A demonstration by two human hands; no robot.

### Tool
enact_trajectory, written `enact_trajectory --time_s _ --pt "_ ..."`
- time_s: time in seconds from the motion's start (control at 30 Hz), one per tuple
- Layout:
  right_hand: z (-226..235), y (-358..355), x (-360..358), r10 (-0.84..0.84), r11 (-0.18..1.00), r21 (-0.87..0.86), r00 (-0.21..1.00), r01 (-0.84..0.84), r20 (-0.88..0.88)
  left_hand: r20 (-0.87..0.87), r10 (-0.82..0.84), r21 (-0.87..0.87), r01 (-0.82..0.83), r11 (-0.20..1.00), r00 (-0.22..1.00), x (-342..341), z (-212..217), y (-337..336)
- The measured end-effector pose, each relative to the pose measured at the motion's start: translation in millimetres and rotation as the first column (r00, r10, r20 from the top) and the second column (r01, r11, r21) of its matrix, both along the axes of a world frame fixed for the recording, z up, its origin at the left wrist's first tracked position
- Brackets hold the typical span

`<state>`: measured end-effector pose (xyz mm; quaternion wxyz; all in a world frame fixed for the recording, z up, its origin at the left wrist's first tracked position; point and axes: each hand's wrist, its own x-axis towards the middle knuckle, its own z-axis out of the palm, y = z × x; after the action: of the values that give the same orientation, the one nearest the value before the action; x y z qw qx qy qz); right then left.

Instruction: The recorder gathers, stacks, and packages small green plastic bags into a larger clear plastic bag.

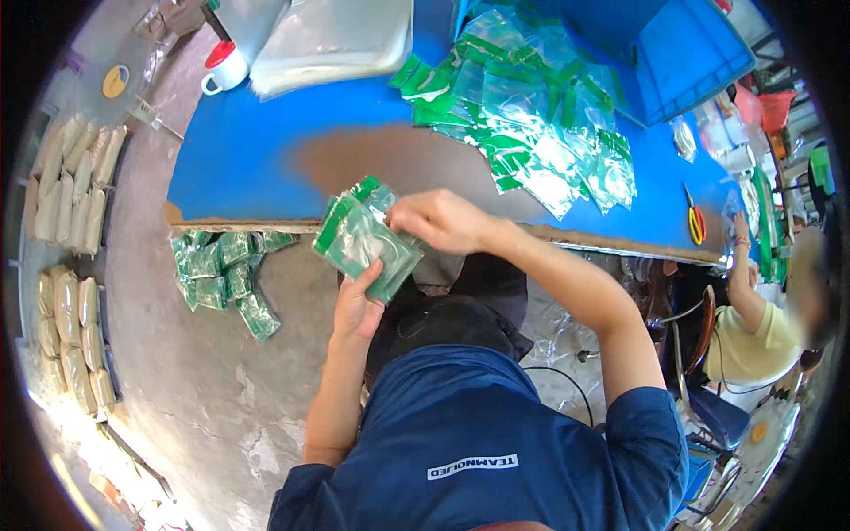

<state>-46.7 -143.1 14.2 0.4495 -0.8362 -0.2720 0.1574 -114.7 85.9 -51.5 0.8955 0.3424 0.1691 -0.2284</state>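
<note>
My left hand (359,305) holds a small stack of clear plastic pouches with green tops (361,237) from below, just in front of the blue table's edge (257,159). My right hand (440,219) grips the stack's upper right corner, fingers closed on it. A loose heap of the same green-topped pouches (522,106) lies on the table beyond my hands. More pouches (226,270) lie on the concrete floor under the table's near left corner.
A white mug with a red lid (225,66) and a stack of clear plastic sheets (332,40) sit at the table's far left. A blue bin (682,53) and scissors (695,221) are at the right. Another person (761,327) sits at right. Pale sacks (75,186) line the floor.
</note>
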Motion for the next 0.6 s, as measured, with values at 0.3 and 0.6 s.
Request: enact_trajectory --time_s 0.3,0.6 --pt "-42 -12 84 -0.13 0.679 -0.432 0.677 0.593 0.725 0.185 0.031 0.26 -0.08 0.962 0.982 -6 2 12" --pt "-23 16 -27 -0.323 0.93 0.035 0.769 0.366 0.551 0.177 0.006 0.013 -0.008 1.0 0.984 1 -3 59"
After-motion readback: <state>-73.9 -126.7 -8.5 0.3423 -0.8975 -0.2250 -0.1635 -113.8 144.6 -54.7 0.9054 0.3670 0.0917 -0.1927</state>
